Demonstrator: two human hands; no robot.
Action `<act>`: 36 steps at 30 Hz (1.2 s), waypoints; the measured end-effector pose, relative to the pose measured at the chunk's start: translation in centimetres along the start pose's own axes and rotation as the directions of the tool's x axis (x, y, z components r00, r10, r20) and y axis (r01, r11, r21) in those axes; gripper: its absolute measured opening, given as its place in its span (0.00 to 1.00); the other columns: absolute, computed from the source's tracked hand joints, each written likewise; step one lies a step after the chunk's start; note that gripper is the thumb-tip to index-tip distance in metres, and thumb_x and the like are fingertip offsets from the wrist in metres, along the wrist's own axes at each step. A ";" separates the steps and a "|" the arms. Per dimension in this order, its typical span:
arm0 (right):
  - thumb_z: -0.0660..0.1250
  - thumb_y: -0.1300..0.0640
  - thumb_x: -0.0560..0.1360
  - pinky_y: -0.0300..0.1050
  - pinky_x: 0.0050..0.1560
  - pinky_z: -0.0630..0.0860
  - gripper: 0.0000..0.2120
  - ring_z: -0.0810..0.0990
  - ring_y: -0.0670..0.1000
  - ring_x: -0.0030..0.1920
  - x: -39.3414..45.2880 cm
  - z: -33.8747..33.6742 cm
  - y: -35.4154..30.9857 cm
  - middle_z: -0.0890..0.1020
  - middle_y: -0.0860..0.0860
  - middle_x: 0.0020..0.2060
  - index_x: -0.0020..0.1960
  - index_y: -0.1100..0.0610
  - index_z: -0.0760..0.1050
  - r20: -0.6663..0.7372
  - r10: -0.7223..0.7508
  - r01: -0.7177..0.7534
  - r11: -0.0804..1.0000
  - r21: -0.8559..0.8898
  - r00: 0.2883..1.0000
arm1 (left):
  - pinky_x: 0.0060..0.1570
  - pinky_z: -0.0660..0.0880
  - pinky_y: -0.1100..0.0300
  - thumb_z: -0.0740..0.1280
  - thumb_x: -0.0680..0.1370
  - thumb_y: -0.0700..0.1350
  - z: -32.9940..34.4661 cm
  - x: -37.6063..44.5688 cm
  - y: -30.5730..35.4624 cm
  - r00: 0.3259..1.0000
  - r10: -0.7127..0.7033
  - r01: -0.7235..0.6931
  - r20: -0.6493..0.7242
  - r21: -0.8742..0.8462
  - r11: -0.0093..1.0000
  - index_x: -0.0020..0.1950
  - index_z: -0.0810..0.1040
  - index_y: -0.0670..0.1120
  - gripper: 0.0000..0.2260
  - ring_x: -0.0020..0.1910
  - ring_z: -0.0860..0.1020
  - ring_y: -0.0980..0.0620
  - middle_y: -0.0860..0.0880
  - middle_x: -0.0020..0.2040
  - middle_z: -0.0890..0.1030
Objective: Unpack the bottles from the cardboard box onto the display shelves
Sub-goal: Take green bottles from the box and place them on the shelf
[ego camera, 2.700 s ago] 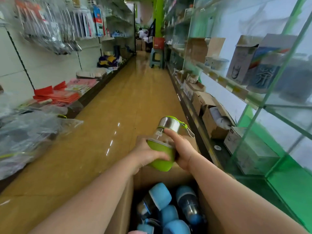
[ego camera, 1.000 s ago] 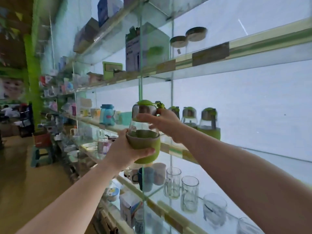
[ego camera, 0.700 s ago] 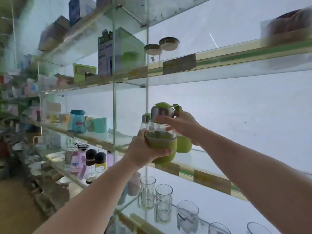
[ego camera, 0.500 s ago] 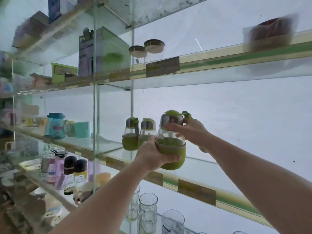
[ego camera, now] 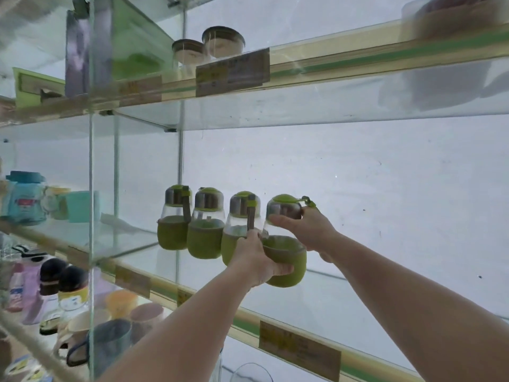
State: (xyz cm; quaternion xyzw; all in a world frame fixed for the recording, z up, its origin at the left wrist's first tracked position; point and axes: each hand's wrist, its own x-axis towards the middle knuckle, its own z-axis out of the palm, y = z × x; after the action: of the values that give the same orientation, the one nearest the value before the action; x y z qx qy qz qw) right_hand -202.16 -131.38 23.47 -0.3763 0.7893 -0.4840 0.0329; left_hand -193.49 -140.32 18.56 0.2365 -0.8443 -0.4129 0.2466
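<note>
Over glass shelf — both hands' fingers wrapped round green bottle.

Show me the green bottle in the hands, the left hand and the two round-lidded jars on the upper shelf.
green bottle (ego camera: 286, 260), head view, green sleeve.
left hand (ego camera: 254, 259), head view, back of hand.
two round-lidded jars (ego camera: 223, 40), head view, right jar's lid.

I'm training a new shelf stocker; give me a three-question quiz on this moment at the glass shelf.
1. How many green bottles already stand in the row on the glass shelf, not counting the held bottle?
2. True or false: the held bottle sits at the left end of the row.
3. Which hand grips the steel cap? A. left hand B. right hand

Key: 1. Three: first, second, third. 2. False; it is at the right end. 3. B; the left hand cups the green base.
</note>
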 end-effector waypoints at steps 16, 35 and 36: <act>0.69 0.43 0.72 0.39 0.38 0.70 0.19 0.73 0.50 0.46 0.4 -1.7 0.1 0.74 0.51 0.47 0.50 0.57 0.72 0.063 0.079 -0.072 0.992 -0.100 0.995 | 0.59 0.72 0.55 0.77 0.67 0.52 1.6 0.0 1.8 0.993 -0.038 0.055 -0.110 0.156 0.986 0.73 0.55 0.47 0.42 0.63 0.70 0.45 0.45 0.66 0.65; 0.56 0.41 0.79 0.42 0.40 0.70 0.23 0.73 0.51 0.39 -9.2 4.6 -11.5 0.73 0.53 0.42 0.49 0.62 0.72 0.222 -0.120 0.205 0.886 -0.415 0.968 | 0.50 0.68 0.61 0.66 0.77 0.52 -9.4 -13.0 -0.1 0.934 -0.040 0.125 -0.356 0.221 0.967 0.71 0.62 0.46 0.27 0.60 0.73 0.48 0.45 0.65 0.71; 0.56 0.41 0.79 0.43 0.40 0.70 0.23 0.74 0.51 0.39 -9.9 5.9 -12.0 0.73 0.54 0.41 0.51 0.62 0.73 0.250 -0.137 0.228 0.894 -0.386 0.959 | 0.50 0.68 0.61 0.66 0.77 0.51 -10.4 -14.0 -0.6 0.925 -0.061 0.155 -0.375 0.226 0.962 0.71 0.63 0.45 0.25 0.58 0.73 0.49 0.45 0.65 0.71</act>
State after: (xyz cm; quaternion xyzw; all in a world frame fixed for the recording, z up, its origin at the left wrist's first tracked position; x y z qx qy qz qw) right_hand -185.86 -132.49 26.72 -0.4979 0.8259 -0.2644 -0.0072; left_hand -176.29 -138.27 20.62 0.3849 -0.8147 -0.2646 0.3437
